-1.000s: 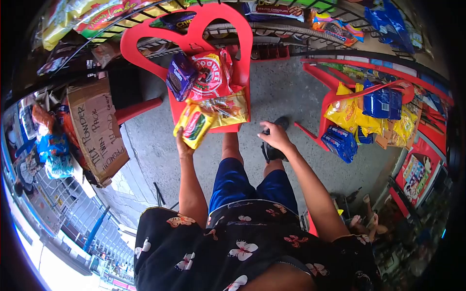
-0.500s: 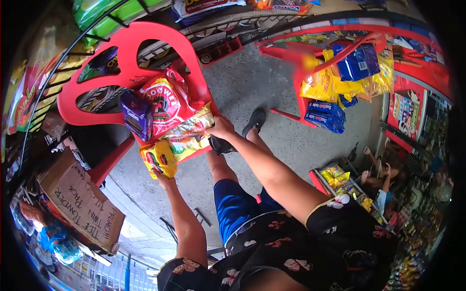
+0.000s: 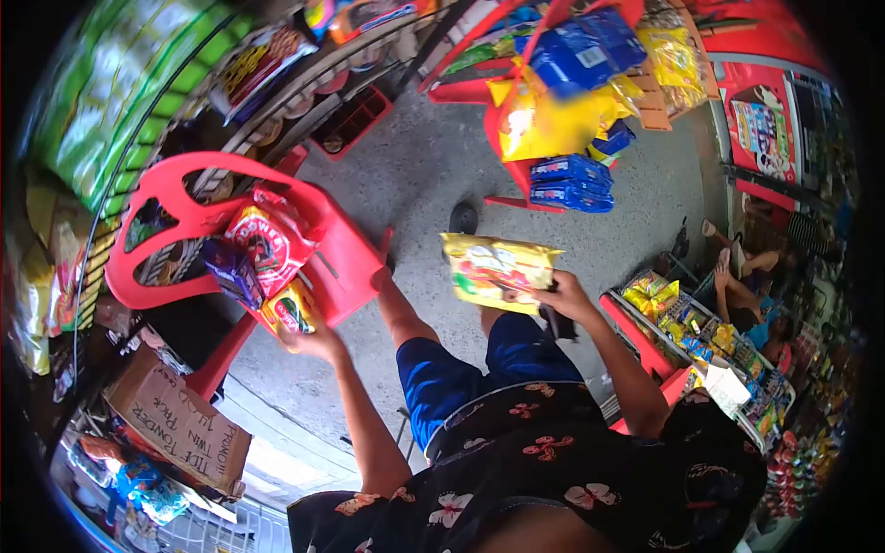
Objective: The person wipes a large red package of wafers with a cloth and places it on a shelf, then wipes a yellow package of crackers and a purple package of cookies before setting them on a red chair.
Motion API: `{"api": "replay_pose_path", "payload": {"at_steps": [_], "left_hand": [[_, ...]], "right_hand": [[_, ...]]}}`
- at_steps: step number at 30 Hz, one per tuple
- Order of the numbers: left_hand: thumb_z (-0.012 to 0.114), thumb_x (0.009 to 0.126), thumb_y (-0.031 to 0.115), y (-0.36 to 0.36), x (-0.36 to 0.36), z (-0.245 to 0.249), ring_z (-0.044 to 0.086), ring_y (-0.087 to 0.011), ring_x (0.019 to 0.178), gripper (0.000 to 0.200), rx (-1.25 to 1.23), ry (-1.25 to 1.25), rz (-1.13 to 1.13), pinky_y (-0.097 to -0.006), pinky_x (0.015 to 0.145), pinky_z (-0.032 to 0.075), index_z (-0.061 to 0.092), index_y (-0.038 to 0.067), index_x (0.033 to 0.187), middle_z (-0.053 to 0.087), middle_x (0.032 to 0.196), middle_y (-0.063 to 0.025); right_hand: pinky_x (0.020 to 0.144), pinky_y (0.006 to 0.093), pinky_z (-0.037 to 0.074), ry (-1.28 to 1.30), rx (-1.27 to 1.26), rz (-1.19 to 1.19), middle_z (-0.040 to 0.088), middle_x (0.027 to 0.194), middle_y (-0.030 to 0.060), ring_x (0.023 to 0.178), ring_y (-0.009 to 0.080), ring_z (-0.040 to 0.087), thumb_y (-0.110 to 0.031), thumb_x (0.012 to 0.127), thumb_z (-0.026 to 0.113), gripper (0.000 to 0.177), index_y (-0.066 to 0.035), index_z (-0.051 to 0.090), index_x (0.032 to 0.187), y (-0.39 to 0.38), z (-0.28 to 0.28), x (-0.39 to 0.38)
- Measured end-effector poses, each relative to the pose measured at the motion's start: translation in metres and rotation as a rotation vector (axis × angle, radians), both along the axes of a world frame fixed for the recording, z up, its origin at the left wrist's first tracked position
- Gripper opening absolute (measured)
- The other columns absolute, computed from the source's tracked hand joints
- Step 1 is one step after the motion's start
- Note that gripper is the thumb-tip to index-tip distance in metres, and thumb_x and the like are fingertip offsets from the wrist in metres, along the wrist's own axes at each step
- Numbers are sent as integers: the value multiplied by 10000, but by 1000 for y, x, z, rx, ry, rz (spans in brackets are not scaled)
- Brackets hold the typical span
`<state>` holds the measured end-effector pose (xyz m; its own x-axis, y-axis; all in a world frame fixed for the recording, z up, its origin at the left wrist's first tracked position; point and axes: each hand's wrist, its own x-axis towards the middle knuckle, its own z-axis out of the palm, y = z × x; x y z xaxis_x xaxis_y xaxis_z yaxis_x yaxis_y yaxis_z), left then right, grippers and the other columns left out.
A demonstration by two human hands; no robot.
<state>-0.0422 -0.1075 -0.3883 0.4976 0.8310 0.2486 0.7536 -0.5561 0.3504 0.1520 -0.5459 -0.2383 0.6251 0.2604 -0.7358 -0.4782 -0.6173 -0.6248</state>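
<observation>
My right hand [image 3: 567, 300] is closed on the edge of a shiny yellow snack packet [image 3: 502, 274], held up over the floor before my knees. A black item [image 3: 560, 324], perhaps a pouch, hangs below that same hand. At the red plastic chair [image 3: 346, 272], my left hand [image 3: 316, 341] grips a small yellow pack [image 3: 291, 309] near the seat's edge. Behind it on the seat lie a red and white bag [image 3: 270, 247] and a purple cookie pack [image 3: 233, 273]. My left fingertips are partly hidden.
Another red chair [image 3: 507, 198] holds yellow bags [image 3: 544, 124] and blue packs [image 3: 572, 182]. A wire rack [image 3: 115, 189] of goods stands left, above a lettered cardboard box [image 3: 175, 419]. Right, there is a snack crate [image 3: 650, 341]; a person [image 3: 742, 286] sits beyond it.
My right hand has lifted the yellow snack packet off the chair seat and carried it right. My left hand stays at the small yellow pack, now further in on the seat. The view has shifted.
</observation>
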Motion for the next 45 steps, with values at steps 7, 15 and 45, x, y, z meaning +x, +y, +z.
{"api": "replay_pose_path", "payload": {"at_steps": [7,15,45], "left_hand": [[740,698,233,-261,304,72,346,-394,1290,559,-894,146,-1405,-515,1017,349,554,112,1211,383,1385,-222],[860,484,317,-434,396,76,313,-398,1310,1106,67,581,-1754,-634,988,282,275,373,1420,346,1409,-179],[789,621,16,-177,191,163,551,-223,1015,840,-1432,80,-255,-357,904,465,273,84,1280,518,1129,-116]], "right_hand": [[665,424,496,-351,-573,385,655,829,129,779,330,631,-209,703,704,264,-109,665,944,-123,49,25],[592,364,464,-236,-480,168,632,755,173,657,301,624,-148,677,672,256,-25,641,899,-224,59,33],[709,485,508,-864,-588,-450,491,1125,145,868,397,605,-313,749,726,474,-149,449,1097,-194,-102,232]]}}
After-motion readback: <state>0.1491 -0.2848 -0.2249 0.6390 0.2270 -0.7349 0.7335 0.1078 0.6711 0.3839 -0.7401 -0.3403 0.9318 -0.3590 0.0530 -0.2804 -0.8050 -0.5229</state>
